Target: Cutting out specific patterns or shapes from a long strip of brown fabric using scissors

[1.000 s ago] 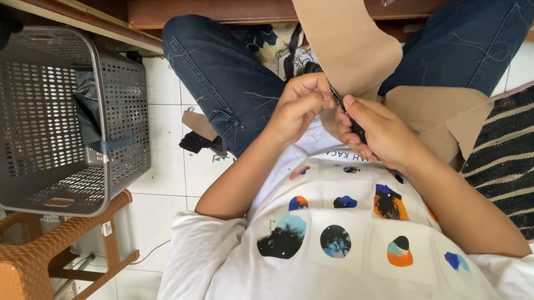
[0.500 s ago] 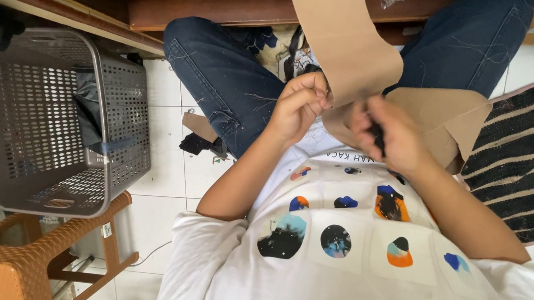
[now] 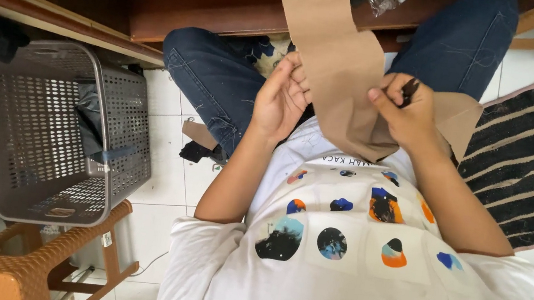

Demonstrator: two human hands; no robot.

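While the person sits cross-legged on the tiled floor, a long strip of brown paper [image 3: 334,56] runs from the top centre of the frame down to the lap, plain and matte, with smooth straight edges and a soft bend where it widens near the bottom. Its lower part spreads to the right of the picture under the right hand [image 3: 404,113], ending in a folded flap beside the striped mat [image 3: 526,163]. On the strip's left edge, the left hand [image 3: 281,97] pinches the paper with curled fingertips. Just across the strip, the right hand is closed around a small dark tool [image 3: 410,90], too hidden to name, and presses on the paper's right edge. Both hands sit at middle height, the strip between them. At the left of the frame stands a grey perforated basket [image 3: 49,135].
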